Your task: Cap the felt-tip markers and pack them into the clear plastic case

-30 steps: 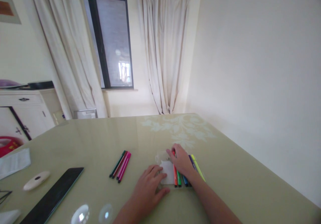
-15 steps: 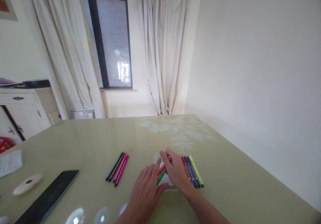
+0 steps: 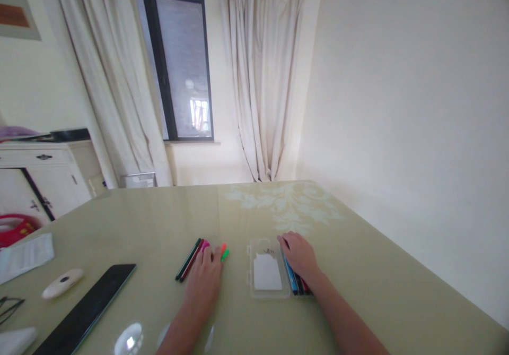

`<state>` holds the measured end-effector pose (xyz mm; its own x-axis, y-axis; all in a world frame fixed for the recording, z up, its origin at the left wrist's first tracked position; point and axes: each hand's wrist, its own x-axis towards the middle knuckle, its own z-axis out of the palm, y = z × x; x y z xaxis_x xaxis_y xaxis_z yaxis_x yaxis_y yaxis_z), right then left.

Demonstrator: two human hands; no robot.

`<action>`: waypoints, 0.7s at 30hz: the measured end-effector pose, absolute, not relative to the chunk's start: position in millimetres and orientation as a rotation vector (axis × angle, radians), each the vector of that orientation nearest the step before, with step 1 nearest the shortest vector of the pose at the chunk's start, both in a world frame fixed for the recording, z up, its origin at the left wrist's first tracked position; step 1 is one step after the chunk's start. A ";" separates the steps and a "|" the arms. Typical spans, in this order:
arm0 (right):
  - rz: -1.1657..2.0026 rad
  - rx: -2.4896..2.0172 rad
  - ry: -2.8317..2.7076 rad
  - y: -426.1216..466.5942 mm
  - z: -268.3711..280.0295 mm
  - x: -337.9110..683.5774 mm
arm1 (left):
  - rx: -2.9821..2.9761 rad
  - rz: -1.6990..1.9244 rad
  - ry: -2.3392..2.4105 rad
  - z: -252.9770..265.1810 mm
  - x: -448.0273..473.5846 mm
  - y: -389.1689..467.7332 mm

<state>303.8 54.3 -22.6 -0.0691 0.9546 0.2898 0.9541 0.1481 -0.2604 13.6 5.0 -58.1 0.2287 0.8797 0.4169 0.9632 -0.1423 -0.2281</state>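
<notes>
On the table, left of the case, my left hand lies palm down over several markers, its fingers partly covering pink ones. The ends of an orange marker and a green marker stick out past its fingers, their barrels under the hand. Beside it lie a dark green marker and a dark red marker. My right hand is curled over the row of markers at the clear plastic case. A light blue marker shows below its fingers. A white card lies in the case's left half.
A black tablet and a white oval object lie at the left. Near them are a paper sheet and thin dark-framed glasses. The table meets the wall along its right side.
My left hand has moved left from the case to the loose markers, with the orange and green markers. My right hand has shifted right onto the marker row, uncovering the white card.
</notes>
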 end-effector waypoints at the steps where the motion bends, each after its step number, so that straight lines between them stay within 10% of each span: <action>1: -0.019 -1.819 -2.073 53.4 -23.4 301.4 | -2.055 -0.257 -1.717 -56.0 15.2 4.1; 21: -0.062 -1.817 -2.122 52.7 -21.7 298.9 | -1.752 -0.285 -2.297 -60.2 -17.3 8.4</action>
<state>298.9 52.7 -21.7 -0.1195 0.9506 0.2865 0.9656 0.1784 -0.1890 -17.3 8.4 -60.2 -0.2534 0.9184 0.3037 0.9648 0.2627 0.0106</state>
